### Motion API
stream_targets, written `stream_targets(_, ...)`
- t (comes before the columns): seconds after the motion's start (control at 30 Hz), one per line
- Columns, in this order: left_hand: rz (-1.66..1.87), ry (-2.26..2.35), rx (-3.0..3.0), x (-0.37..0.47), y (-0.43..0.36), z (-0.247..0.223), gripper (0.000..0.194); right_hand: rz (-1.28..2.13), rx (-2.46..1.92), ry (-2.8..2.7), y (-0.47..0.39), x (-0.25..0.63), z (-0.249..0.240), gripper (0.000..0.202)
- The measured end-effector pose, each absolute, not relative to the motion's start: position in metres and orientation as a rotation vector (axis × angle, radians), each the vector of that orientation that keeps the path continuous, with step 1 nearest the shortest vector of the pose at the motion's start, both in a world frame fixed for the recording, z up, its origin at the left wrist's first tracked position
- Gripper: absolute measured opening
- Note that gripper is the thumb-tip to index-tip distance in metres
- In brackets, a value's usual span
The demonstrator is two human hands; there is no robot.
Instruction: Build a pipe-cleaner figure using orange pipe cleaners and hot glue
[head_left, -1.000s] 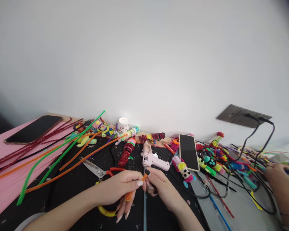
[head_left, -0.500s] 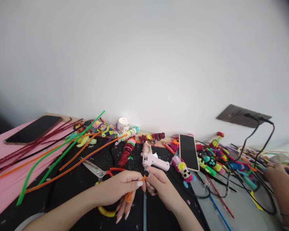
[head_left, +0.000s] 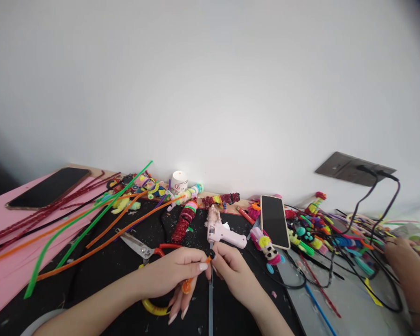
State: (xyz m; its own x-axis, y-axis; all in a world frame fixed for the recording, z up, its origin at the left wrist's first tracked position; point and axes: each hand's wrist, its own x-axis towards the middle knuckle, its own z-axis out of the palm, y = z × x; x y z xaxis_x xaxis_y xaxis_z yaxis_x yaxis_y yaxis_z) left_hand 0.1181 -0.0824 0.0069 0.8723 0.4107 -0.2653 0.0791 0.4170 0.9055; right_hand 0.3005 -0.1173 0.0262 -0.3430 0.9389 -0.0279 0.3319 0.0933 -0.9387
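An orange pipe cleaner [head_left: 186,286], bent into a small curled shape, is pinched between the thumb and fingers of my left hand [head_left: 178,270]. My right hand [head_left: 230,263] closes on its upper end, where a small black spot shows at the thumb tip; I cannot make out whether that is a nail or a piece. Just beyond the hands lies a pale pink glue gun [head_left: 226,233], its clear glue stick [head_left: 210,310] running toward me below my right hand. Scissors [head_left: 140,247] with red and yellow handles lie open, partly under my left hand.
Long pipe cleaners [head_left: 101,210] cross the left side over pink sheets and a phone [head_left: 49,187]. A second phone [head_left: 275,221], a pipe-cleaner doll [head_left: 267,246] and tangled black cables lie right. Another person's hand [head_left: 408,266] is at far right. A paper cup [head_left: 179,181] stands by the wall.
My hands stay almost in place, with the right fingers shifting slightly around the orange piece. The other person's hand at far right has moved a little.
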Motion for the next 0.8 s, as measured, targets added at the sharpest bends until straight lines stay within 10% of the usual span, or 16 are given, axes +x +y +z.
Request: stream_targets(0.8,0.255,0.433,1.125,0.1178,-0.0792,0.0027,0.026,1.148,-1.262,-1.763,-0.1180,0.2984,0.0251,0.037)
